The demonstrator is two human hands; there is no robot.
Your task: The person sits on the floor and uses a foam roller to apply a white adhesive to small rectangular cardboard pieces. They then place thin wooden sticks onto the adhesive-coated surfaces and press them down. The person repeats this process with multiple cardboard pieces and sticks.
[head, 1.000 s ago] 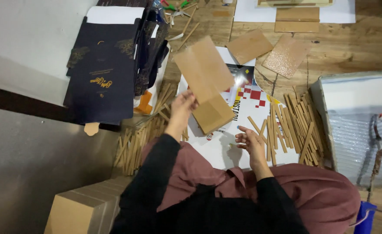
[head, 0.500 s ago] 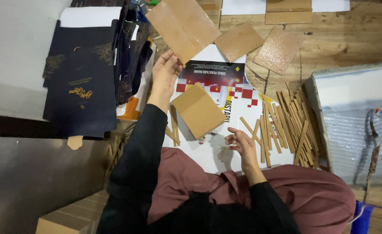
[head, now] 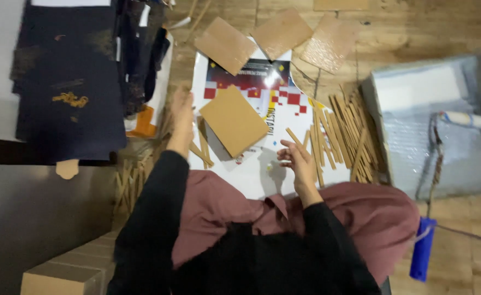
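Your left hand point(head: 181, 117) lies open, blurred, beside the brown card square point(head: 233, 120). Right hand point(head: 300, 164) pinches 1 thin card strip point(head: 294, 136), fingers curled.

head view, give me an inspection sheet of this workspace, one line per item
surface: wooden floor with a printed white sheet spread on it as a work mat
job's things: brown card square lying on the sheet; thin card strips piled at the right; three more card squares at the top
clutter: dark blue flattened boxes on the left; cardboard box at the lower left
hands: left hand flat on strips beside the square, holding nothing; right hand with fingers pinching one strip
cables: cord by the blue roller handle
surroundings: grey paint tray with a roller on the right
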